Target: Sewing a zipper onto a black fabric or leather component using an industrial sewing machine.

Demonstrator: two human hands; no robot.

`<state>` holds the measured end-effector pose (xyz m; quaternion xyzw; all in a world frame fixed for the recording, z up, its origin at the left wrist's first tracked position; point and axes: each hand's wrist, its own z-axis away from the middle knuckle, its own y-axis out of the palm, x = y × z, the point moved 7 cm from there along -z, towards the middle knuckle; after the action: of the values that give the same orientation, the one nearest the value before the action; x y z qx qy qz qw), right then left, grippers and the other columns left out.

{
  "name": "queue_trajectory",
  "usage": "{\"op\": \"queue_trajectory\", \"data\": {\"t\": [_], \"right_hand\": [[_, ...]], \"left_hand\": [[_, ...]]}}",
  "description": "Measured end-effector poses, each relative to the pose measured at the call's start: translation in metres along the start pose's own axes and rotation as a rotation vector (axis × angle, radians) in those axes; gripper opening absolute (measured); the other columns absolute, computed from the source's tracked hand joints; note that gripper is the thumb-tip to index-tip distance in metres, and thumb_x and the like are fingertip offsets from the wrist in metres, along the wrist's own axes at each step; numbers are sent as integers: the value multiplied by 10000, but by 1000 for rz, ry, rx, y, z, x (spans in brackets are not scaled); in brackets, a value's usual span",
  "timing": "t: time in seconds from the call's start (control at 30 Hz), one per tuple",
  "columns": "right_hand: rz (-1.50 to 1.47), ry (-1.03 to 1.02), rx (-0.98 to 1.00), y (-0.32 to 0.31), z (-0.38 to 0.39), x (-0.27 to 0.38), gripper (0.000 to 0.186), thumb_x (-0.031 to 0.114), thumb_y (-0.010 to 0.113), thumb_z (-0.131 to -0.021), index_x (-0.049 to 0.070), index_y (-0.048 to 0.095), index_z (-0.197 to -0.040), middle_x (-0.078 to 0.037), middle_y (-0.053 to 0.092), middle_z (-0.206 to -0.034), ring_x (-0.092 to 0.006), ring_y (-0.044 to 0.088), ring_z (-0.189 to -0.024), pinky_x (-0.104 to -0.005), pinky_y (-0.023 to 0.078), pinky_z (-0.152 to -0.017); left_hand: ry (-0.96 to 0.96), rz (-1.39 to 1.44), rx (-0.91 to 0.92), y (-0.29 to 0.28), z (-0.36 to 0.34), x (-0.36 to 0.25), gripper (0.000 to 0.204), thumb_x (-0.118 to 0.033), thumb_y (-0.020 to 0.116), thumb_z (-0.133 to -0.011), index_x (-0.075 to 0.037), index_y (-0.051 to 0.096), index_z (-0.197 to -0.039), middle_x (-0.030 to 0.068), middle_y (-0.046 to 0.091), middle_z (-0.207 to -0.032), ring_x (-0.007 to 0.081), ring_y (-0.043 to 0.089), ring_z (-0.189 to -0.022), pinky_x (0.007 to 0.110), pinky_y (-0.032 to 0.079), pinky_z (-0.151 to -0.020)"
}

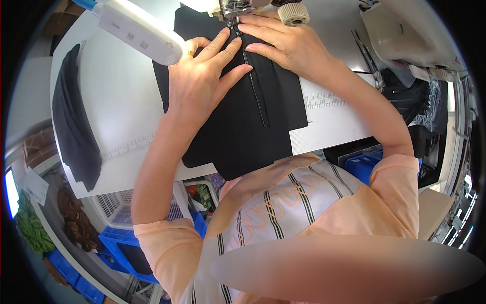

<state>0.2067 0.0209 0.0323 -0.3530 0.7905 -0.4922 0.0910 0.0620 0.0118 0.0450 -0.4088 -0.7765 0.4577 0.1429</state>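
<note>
**A:** Left hand [196,76] is spread open, fingertips pressing down on the wide black cloth panel [228,134]. Right hand [292,44] is open too, fingers stretched flat on it. Neither's clamped on anything, far as I can see. Rest of the setup?

**B:** Biggest first: a white, ruler-marked tabletop [121,101]. The panel lies on it under both hands, near end seemingly hanging past the front edge by the person's body.

**A:** Room to move?

**B:** Left's good, bare white between the panel and that long, rumpled black cloth strip [76,121]. Right's narrower: the forearm crosses it, with a long dark metal tool [367,57] beyond, maybe scissors. Up top's tight; a rounded white plastic arm [139,30] overlaps the left hand from this angle.

**A:** And the small stuff?

**B:** Thin black zip with shiny teeth [257,96] runs down the panel, left thumb tip at it, top end by the silver metal presser foot [233,21]. I'd guess they're stitching alongside the zip, or lining it up.

**A:** Next move?

**B:** Imo it calls for both hands guiding evenly, zip straight, fingertips clear of the foot. The right ones sit just beside it.
</note>
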Motion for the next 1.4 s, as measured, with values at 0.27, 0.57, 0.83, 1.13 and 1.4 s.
{"op": "queue_trajectory", "data": {"t": [0.27,0.57,0.83,1.13,1.4], "right_hand": [[20,-35,-44,-3,1,1,288,308,666,-880,106,725,-1077,-35,711,-1051,-197,635,-1039,-317,538,-846],[27,-34,-51,-3,1,1,284,308,641,-897,118,715,-1095,-28,708,-1069,-192,627,-1068,-315,537,-850],[17,-43,-46,-3,1,0,264,298,649,-891,135,715,-1087,-25,703,-1037,-184,643,-1014,-312,549,-789],[23,-7,-17,-12,-7,-7,265,312,651,-887,132,715,-1070,-54,694,-1003,-215,647,-974,-335,549,-776],[-28,-52,-119,-7,-9,-5,300,269,733,-814,180,715,-1099,-49,687,-993,-267,645,-971,-360,536,-819]], "left_hand": [[-38,79,12,-1,-1,0,392,-302,800,-728,-89,725,-1049,67,669,-1110,251,626,-940,354,511,-743],[16,26,-6,-2,1,-2,390,-330,804,-717,-92,734,-1018,61,672,-1116,241,629,-954,351,523,-743],[-18,44,20,0,2,0,463,-394,808,-697,-102,729,-1047,50,661,-1149,243,618,-994,347,540,-735],[-83,88,56,-1,-8,3,486,-400,789,-724,-110,708,-1105,44,640,-1194,247,590,-1051,423,548,-811],[-125,111,167,4,-5,9,515,-405,769,-751,-107,687,-1163,44,599,-1288,273,561,-1131,648,300,-1024]]}}
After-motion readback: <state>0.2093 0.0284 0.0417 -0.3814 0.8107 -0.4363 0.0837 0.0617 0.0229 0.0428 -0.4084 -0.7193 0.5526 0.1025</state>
